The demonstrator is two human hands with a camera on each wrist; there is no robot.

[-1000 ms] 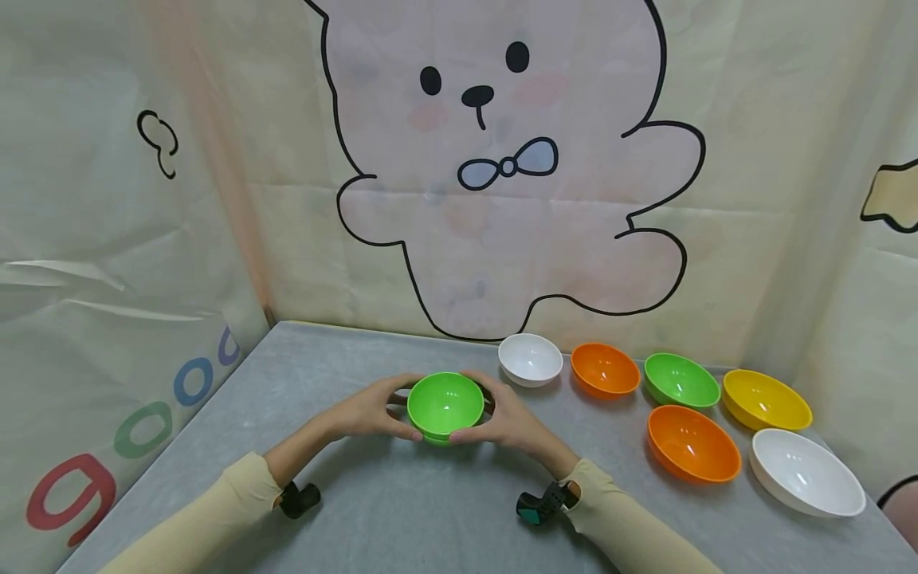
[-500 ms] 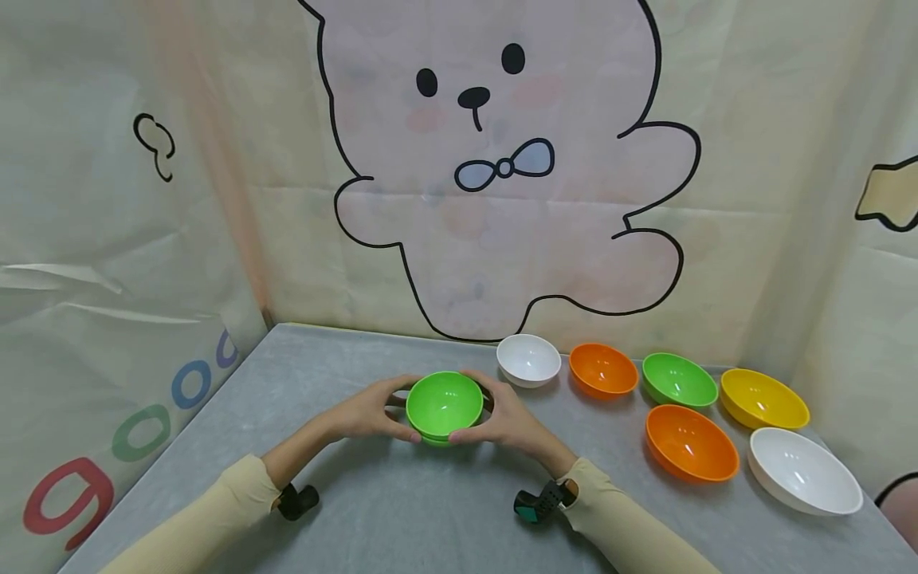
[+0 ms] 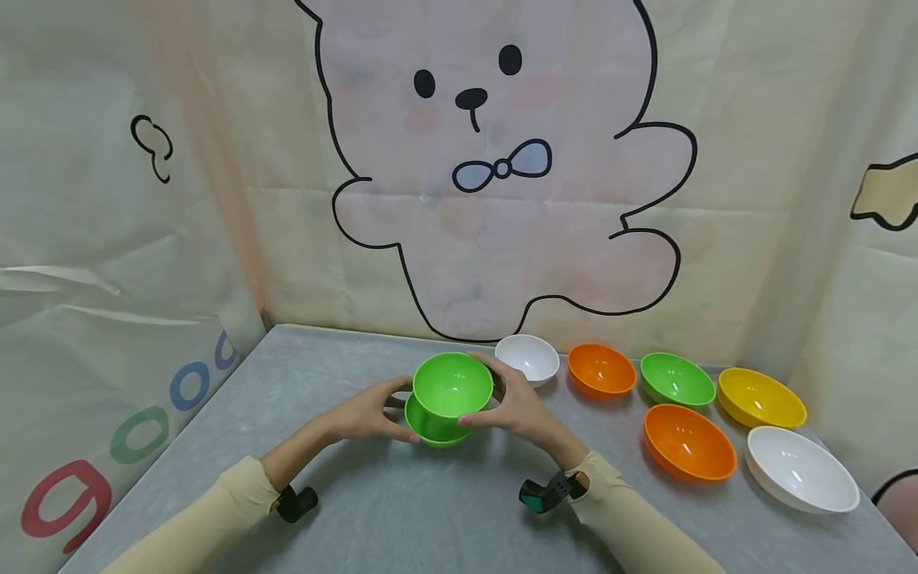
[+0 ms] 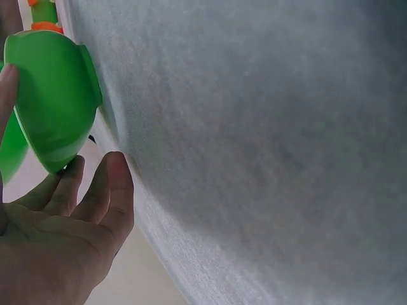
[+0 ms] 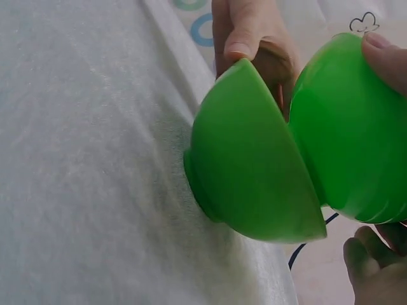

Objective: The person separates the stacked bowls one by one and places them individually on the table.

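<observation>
Two green bowls are at the middle of the table in the head view. My right hand (image 3: 518, 406) grips the upper green bowl (image 3: 453, 384) by its side, thumb near the front and fingers behind. That bowl is raised and partly overlaps the lower green bowl (image 3: 429, 430), which stands upright on the table. Around the left side of the lower bowl, my left hand (image 3: 375, 410) holds it between thumb and fingers. The right wrist view shows the upper bowl (image 5: 356, 133) over the mouth of the lower bowl (image 5: 251, 159), its base at that bowl's opening.
Along the back right stand a small white bowl (image 3: 527, 359), an orange bowl (image 3: 602, 371), a green bowl (image 3: 677, 379) and a yellow bowl (image 3: 762, 398). Before them are a larger orange bowl (image 3: 690, 442) and a large white bowl (image 3: 802, 469). A printed curtain (image 3: 287, 279) hangs behind the grey table (image 3: 402, 510).
The upper green bowl, earlier nested in the lower one, has risen out of it and shifted slightly right with my right hand. My left hand stays at the lower bowl.
</observation>
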